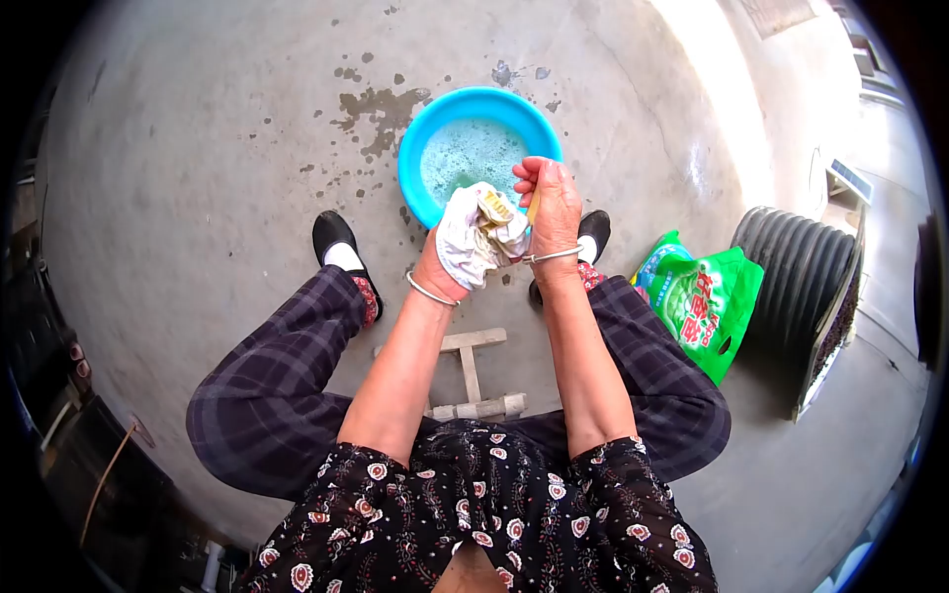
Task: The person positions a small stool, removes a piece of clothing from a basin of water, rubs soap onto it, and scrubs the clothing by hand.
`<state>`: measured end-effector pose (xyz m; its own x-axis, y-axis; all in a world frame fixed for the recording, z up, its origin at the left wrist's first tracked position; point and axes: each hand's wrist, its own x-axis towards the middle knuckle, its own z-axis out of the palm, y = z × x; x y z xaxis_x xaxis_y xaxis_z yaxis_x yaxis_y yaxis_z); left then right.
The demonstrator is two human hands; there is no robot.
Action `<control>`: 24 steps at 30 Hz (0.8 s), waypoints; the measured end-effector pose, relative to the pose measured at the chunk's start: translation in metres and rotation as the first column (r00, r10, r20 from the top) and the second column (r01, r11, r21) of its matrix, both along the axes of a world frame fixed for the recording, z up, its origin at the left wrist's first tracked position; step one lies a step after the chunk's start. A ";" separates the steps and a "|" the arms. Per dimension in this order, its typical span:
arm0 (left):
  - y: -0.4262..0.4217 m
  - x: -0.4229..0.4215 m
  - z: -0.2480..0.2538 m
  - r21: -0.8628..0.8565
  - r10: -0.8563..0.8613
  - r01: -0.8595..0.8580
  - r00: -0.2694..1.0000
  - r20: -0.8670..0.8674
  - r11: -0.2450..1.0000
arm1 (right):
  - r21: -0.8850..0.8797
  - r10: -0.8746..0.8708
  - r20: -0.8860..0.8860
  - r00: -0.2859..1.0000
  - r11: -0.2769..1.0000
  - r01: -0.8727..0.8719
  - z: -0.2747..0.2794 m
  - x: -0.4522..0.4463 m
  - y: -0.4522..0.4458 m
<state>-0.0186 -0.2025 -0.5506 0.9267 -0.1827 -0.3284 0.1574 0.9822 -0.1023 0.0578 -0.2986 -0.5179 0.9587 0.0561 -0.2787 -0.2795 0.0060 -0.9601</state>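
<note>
A crumpled white cloth [473, 237] with yellow print covers most of my left hand [441, 269], whose fingers are hidden under it. Just to its right is my right hand [556, 210], raised with its fingers curled. A thin yellow strip [534, 206] shows along its palm side; what it belongs to is hidden. Both hands are at the near edge of a round blue basin [408, 163], which holds foamy, pale water [474, 148].
Wet spots [381, 114] mark the concrete floor left of the basin. My shoes [336, 237] stand either side. A green detergent bag [707, 306] lies right of my knee, beside a dark ribbed cylinder [791, 277]. A wooden stool frame [470, 371] shows between my legs.
</note>
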 end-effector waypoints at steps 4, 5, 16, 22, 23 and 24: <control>0.001 0.003 0.018 0.186 -0.024 0.030 0.999 -0.033 0.982 | -0.567 0.417 0.487 0.768 0.819 -0.085 0.021 -0.007 0.011; 0.000 0.001 0.014 0.158 -0.023 0.029 0.999 -0.041 0.987 | -0.703 0.571 0.524 0.632 0.709 -0.058 0.016 -0.009 0.014; -0.006 0.001 0.023 0.036 0.012 -0.012 1.000 0.017 0.999 | -0.751 0.534 0.532 0.657 0.656 0.075 0.005 -0.001 0.023; -0.009 0.003 0.029 0.174 -0.012 0.007 0.999 0.030 0.985 | -0.635 0.267 -0.142 0.953 0.714 -0.294 0.001 0.037 0.015; -0.007 0.004 0.030 0.137 -0.010 0.007 1.000 0.022 0.990 | -0.676 0.398 0.094 0.913 0.699 -0.235 0.005 0.029 0.019; -0.005 0.005 0.029 0.098 0.000 -0.001 1.000 0.011 0.995 | -0.704 0.518 0.312 0.796 0.689 -0.173 0.007 0.013 0.025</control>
